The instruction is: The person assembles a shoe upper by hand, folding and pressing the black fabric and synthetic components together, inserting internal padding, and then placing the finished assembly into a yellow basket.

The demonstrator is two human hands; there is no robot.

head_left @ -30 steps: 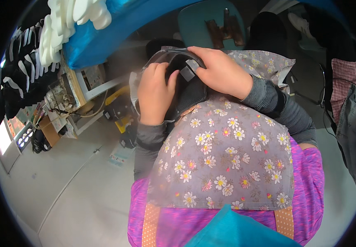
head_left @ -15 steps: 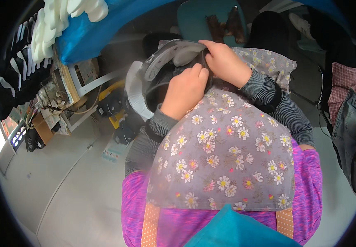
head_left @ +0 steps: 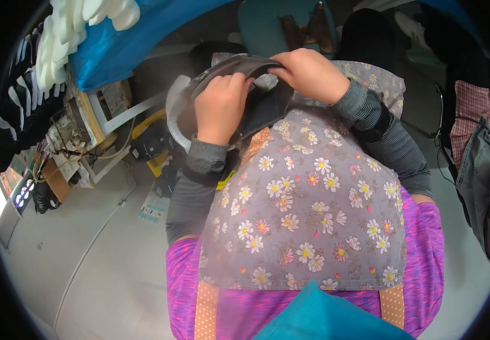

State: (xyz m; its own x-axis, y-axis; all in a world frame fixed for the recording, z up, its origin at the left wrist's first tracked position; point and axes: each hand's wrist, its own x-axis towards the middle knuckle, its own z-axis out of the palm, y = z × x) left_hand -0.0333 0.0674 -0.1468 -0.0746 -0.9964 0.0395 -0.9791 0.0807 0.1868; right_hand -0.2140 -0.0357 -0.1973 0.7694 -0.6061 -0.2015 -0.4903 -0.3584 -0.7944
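Above my lap I hold a black and grey piece with a curved, flexible rim [head_left: 254,67] and a pale padded edge; its exact kind is hard to make out. My left hand [head_left: 220,105] is closed, its fingers curled over the near left part of the rim. At the rim's right end, my right hand [head_left: 311,75] pinches the edge between thumb and fingers. A dark flap [head_left: 267,107] of the piece hangs between the hands, over my flowered apron [head_left: 307,209]. Part of the piece is hidden behind the left hand.
White sole-shaped pieces [head_left: 58,45] and black-and-white pieces [head_left: 27,99] are piled at the far left, beside blue plastic [head_left: 109,54]. Brown pieces [head_left: 307,31] lie on a teal stool [head_left: 250,25] ahead. Another person's legs and clothes [head_left: 474,119] are at the right.
My left hand has moved left and up along the rim. The piece has turned, so its inside pads show less and the dark flap shows more. My right hand keeps its hold.
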